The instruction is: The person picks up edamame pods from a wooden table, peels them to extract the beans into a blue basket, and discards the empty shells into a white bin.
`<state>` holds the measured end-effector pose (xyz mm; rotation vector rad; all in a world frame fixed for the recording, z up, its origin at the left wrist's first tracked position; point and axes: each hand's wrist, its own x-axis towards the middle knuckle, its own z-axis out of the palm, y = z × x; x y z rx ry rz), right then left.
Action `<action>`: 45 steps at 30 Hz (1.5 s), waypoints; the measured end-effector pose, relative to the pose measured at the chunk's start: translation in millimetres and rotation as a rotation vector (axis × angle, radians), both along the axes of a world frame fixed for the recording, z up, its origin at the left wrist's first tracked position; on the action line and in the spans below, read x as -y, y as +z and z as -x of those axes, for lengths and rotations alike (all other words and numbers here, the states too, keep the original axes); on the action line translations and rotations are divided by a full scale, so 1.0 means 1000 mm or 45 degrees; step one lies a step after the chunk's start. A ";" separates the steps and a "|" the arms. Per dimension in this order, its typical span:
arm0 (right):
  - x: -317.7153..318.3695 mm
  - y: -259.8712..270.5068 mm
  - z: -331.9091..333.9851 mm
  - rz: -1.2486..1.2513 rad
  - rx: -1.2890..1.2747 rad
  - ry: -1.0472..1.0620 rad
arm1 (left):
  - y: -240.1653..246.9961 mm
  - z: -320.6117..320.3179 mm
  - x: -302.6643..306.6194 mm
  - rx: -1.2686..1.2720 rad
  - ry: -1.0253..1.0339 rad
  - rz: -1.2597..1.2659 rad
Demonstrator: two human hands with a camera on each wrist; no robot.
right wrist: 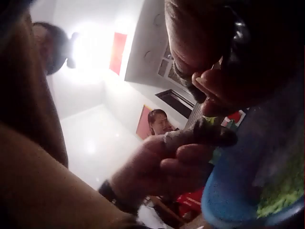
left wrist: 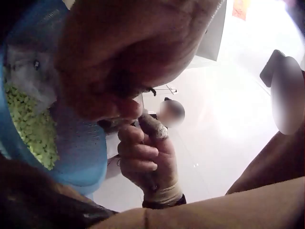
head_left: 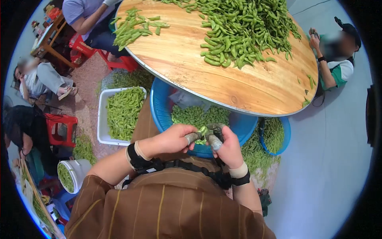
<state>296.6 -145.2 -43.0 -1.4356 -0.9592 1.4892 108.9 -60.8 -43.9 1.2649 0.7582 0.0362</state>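
My left hand and right hand meet over a blue basin. Between their fingertips they pinch a green edamame pod. Grey wrapping covers both thumbs, and some right fingers have dark coverings. Shelled green beans lie in the basin below, beside a crumpled clear plastic bag. In the left wrist view the right hand shows curled fingers; the left hand appears likewise in the right wrist view. The pod itself is mostly hidden by fingers in both wrist views.
A round wooden tabletop bearing heaped edamame pods overhangs the basin. At left stand a white tub and a white bucket. A smaller blue basket is at right. Several people sit around.
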 end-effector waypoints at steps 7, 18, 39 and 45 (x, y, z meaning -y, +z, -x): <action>-0.024 -0.024 -0.008 -0.321 0.621 0.211 | -0.021 0.004 -0.024 0.079 -0.280 -0.542; -0.032 -0.009 0.007 -0.435 1.429 0.061 | -0.039 0.014 -0.022 0.061 0.001 -0.422; -0.047 0.034 0.001 -0.511 1.128 0.288 | -0.018 0.077 -0.029 -0.154 0.336 -0.518; -0.122 0.076 -0.005 -0.605 1.259 0.109 | -0.023 0.125 -0.036 -0.932 0.524 -1.382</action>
